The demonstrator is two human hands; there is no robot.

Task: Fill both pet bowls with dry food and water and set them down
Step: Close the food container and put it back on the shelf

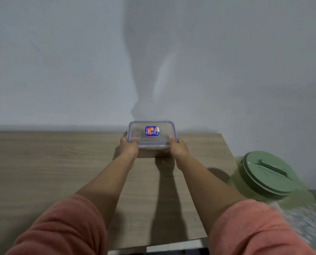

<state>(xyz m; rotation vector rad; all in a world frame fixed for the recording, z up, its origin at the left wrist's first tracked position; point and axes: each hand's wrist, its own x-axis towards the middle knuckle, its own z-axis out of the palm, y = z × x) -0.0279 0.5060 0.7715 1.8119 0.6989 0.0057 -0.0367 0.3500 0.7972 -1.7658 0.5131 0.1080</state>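
Plain grey wall (61,61) is filling the whole top half of the view, with the shadows of two arms stretching up it, and below it a wood-grain table (52,172) is running from the left edge to just past the middle. Both arms are reaching straight out over that tabletop, salmon-pink sleeves (65,227) bunched up near the camera, forearms bare.

Out at the far edge of the table, close to the wall, a clear plastic container (152,134) with a blue-rimmed lid and a blue and red sticker on top is sitting between the two hands. The left hand (128,147) is gripping its near left corner, thumb lying on the lid and the rest of the fingers wrapping the side. The right hand (178,148) is doing the same at the near right corner, thumb on top of the lid. So the hands are apart, one at each end of the box, both clamped on it. Whether the box is resting on the wood or lifted just off it, I cannot tell; a dark shadow is showing right under its near edge.

Off the table's right end, lower down, a pale green bin with a round green lid (267,173) is standing, handle ridge across the top.
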